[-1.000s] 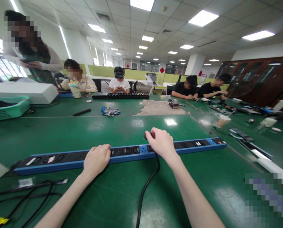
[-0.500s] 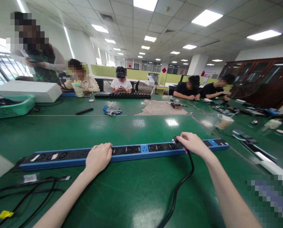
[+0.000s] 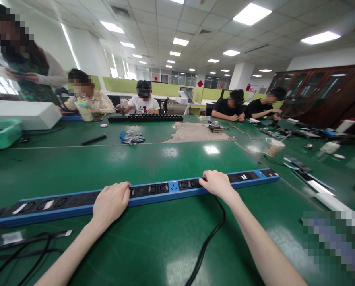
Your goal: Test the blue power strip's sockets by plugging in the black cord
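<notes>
A long black power strip (image 3: 173, 186) with blue edges and rows of sockets lies across the green table, its right end slightly farther from me. My left hand (image 3: 111, 200) is wrapped over the strip left of its blue middle socket, fingers on the far edge. To the right of that socket, my right hand (image 3: 217, 183) is closed over the strip's sockets. It grips the plug of a black power cord (image 3: 207, 242); the plug itself is hidden by the hand, so I cannot tell how deep it sits. The cord runs from under the hand towards me.
Black cables (image 3: 43, 242) lie at the near left. Farther back are a pair of gloves (image 3: 131, 137), a black rod (image 3: 94, 140), a green basket (image 3: 2, 135) and another dark strip (image 3: 146, 118). A plastic cup (image 3: 274, 147) stands at the right. Several people sit or stand across the table.
My right hand has moved from holding the plug visibly above the strip to lying low over the sockets, covering the plug. The left hand keeps its hold. The whole view has shifted slightly.
</notes>
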`<state>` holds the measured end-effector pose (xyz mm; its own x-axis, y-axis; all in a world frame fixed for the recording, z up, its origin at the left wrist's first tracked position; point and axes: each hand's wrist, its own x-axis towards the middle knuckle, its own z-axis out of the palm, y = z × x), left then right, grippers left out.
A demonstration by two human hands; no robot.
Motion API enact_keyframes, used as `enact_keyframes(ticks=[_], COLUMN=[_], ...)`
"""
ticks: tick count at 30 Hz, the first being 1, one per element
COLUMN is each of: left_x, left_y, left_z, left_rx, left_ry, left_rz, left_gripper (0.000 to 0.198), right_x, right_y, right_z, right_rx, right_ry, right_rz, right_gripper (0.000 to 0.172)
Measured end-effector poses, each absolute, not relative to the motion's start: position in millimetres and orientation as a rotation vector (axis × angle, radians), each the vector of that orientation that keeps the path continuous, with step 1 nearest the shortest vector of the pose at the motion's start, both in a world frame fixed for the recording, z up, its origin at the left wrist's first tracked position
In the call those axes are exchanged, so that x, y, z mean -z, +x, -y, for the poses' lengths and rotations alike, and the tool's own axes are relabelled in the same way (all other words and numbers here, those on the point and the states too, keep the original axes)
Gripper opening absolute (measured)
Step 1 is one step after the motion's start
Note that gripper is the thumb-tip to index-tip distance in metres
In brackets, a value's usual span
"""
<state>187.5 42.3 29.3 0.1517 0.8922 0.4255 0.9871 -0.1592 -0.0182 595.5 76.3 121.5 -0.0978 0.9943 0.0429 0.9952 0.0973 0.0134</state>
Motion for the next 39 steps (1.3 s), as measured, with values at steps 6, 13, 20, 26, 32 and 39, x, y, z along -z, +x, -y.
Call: enact_keyframes(ticks=[6, 13, 20, 26, 32, 39], left_x=[-28.8, -31.8, -31.2, -31.6, -31.9, -31.2], left_y=[187.5, 190.0, 190.7, 191.1, 191.7, 188.8], left_z=[-42.5, -40.4, -40.3, -40.3, -40.7, -41.1], left_rx=[0.455, 0.474, 0.448, 0.459, 0.463, 0.45], left_ry=[-2.138, -2.132, -2.126, -2.124, -2.126, -2.125], left_rz=[1.817, 1.829, 1.845, 1.845, 1.835, 1.836], left_gripper=[0.037, 0.036, 0.038, 0.038, 0.037, 0.037], right_x=[-115.0, -114.7, -110.2, -110.1, -111.0, -113.0], right_y=[587.0, 592.8, 591.8, 591.9, 592.8, 589.6], right_z=[-68.8, -67.1, -64.5, -65.3, -65.9, -66.9], right_rx=[0.115, 0.085, 0.099, 0.084, 0.073, 0.087], right_ry=[-2.114, -2.098, -2.092, -2.097, -2.097, -2.115], right_rz=[2.286, 2.304, 2.26, 2.269, 2.25, 2.261], right_gripper=[0.04, 0.043, 0.043, 0.042, 0.044, 0.042])
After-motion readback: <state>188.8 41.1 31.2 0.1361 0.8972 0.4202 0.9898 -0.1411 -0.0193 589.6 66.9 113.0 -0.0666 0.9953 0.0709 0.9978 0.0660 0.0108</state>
